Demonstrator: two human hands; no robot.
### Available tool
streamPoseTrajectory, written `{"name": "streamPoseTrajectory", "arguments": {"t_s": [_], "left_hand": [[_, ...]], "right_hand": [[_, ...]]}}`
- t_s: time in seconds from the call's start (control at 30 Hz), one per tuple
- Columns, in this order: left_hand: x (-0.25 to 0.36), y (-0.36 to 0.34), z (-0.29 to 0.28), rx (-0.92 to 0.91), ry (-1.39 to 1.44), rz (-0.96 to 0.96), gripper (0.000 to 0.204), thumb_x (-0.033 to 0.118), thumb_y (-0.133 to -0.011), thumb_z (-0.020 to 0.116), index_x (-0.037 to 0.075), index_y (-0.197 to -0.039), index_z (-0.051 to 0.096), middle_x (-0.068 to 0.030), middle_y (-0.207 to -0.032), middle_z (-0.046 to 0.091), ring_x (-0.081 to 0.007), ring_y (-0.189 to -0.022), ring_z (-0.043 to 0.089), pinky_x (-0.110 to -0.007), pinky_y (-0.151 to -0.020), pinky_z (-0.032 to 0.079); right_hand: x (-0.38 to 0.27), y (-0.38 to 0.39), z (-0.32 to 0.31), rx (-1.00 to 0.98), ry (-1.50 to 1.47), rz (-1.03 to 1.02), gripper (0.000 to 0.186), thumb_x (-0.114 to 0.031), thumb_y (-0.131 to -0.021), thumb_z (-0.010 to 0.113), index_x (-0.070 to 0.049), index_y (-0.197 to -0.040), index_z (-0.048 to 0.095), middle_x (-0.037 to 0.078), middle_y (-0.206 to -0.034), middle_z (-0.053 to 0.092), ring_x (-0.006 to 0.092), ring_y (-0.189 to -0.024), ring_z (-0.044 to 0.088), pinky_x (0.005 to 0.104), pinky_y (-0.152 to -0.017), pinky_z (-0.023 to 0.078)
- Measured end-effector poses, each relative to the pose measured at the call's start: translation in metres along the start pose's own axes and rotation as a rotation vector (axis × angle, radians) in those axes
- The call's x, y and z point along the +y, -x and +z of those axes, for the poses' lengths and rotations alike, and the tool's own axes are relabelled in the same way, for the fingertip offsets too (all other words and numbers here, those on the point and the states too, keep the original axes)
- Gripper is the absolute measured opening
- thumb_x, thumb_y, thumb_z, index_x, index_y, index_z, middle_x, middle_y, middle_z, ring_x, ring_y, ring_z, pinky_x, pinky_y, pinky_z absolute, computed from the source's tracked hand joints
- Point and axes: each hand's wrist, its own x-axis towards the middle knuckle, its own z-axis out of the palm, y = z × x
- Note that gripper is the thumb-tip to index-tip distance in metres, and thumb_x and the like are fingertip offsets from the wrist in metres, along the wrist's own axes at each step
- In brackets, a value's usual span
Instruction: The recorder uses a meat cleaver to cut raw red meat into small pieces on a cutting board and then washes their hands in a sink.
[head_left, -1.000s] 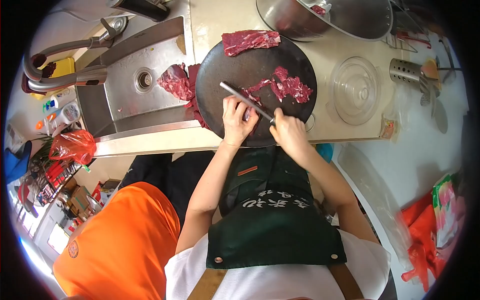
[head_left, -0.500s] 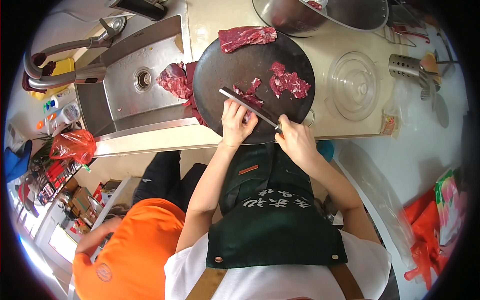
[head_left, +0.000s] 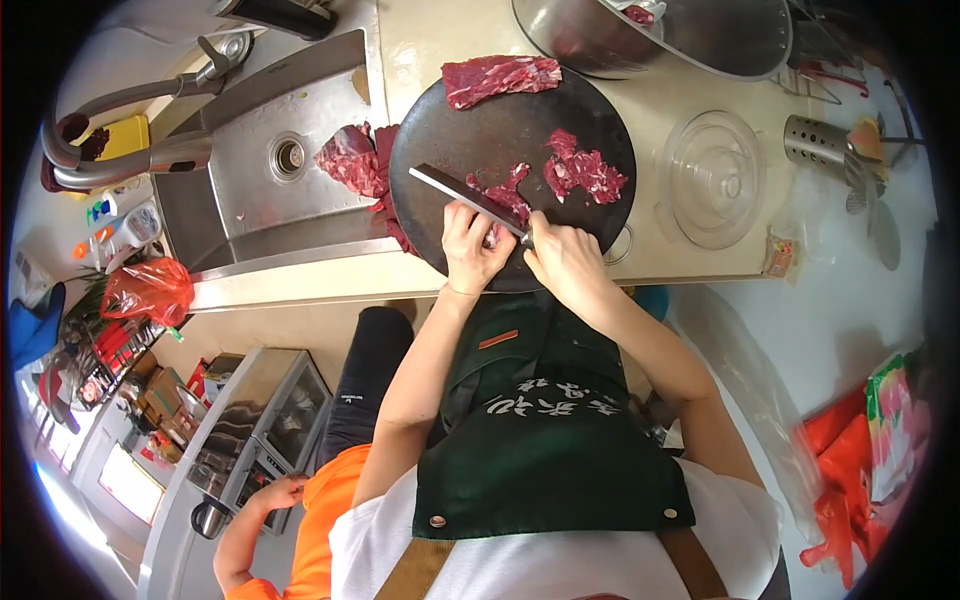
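On the round dark cutting board [head_left: 420, 130] my right hand [head_left: 567, 252] grips the handle of a cleaver [head_left: 468, 195], its blade slanting up to the left. Close against the blade, the curled fingers of my left hand [head_left: 470, 245] press on a piece of raw meat [head_left: 492, 237], mostly hidden beneath them. Cut strips of meat [head_left: 510, 190] lie just beyond the blade. To their right spreads a pile of sliced meat [head_left: 585, 170]. A large slab of meat [head_left: 500, 80] rests at the board's far edge.
More meat [head_left: 352, 162] lies between the board and the steel sink [head_left: 240, 190]. A large metal pot [head_left: 585, 40] stands behind the board, a clear lid [head_left: 715, 180] to its right. At my left is a person in an orange top [head_left: 325, 520].
My right hand and the cleaver have shifted left along the board, while my left hand stays on the meat. The person in orange has moved toward the lower edge, uncovering a cabinet.
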Motion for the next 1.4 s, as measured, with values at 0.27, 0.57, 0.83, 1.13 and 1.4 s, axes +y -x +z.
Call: {"name": "streamPoseTrajectory", "arguments": {"t_s": [0.27,0.57,0.83,1.13,1.4], "left_hand": [[-0.002,0.0,0.001,0.003,0.039,0.036,0.027,0.004,-0.061,0.072,0.004,-0.087,0.067,-0.0116,-0.093,0.062,-0.034,-0.088,0.057,-0.04,-0.08,0.049],[-0.002,0.0,0.001,0.009,0.011,0.032,0.024,0.0,-0.061,0.07,0.004,-0.084,0.066,-0.0097,-0.09,0.062,-0.0316,-0.09,0.059,-0.039,-0.078,0.051],[-0.002,-0.003,0.001,0.034,0.025,0.024,0.021,-0.001,-0.061,0.069,0.004,-0.081,0.065,-0.0101,-0.087,0.061,-0.0316,-0.088,0.059,-0.039,-0.077,0.052],[0.004,-0.006,-0.001,0.044,0.046,0.037,0.022,-0.002,-0.061,0.068,0.003,-0.081,0.063,-0.0102,-0.086,0.059,-0.0319,-0.086,0.058,-0.04,-0.077,0.05],[-0.001,0.0,-0.006,-0.02,0.046,0.052,0.028,0.0,-0.063,0.073,0.005,-0.087,0.061,-0.0094,-0.097,0.057,-0.0302,-0.094,0.056,-0.039,-0.08,0.05]], "right_hand": [[0.021,0.037,-0.003,-0.128,0.001,0.135,0.033,-0.016,-0.079,0.073,-0.002,-0.095,0.048,0.016,-0.067,0.064,0.0356,-0.066,0.068,0.0444,-0.056,0.054],[0.017,0.043,0.004,-0.103,0.018,0.148,0.033,-0.017,-0.079,0.073,-0.004,-0.096,0.048,0.016,-0.071,0.066,0.0344,-0.066,0.068,0.045,-0.056,0.054],[-0.004,-0.01,0.012,0.03,0.073,0.024,0.029,-0.016,-0.079,0.073,-0.003,-0.091,0.049,0.016,-0.067,0.065,0.0353,-0.063,0.068,0.0438,-0.054,0.054],[-0.002,0.014,0.019,-0.039,0.095,0.179,0.034,-0.017,-0.079,0.074,-0.002,-0.096,0.048,0.019,-0.071,0.065,0.0378,-0.066,0.067,0.0455,-0.056,0.054],[0.054,0.004,0.0,-0.062,-0.581,0.459,0.022,-0.015,-0.081,0.066,-0.001,-0.097,0.06,0.013,-0.063,0.063,0.0248,-0.058,0.067,0.0371,-0.054,0.049]]}}
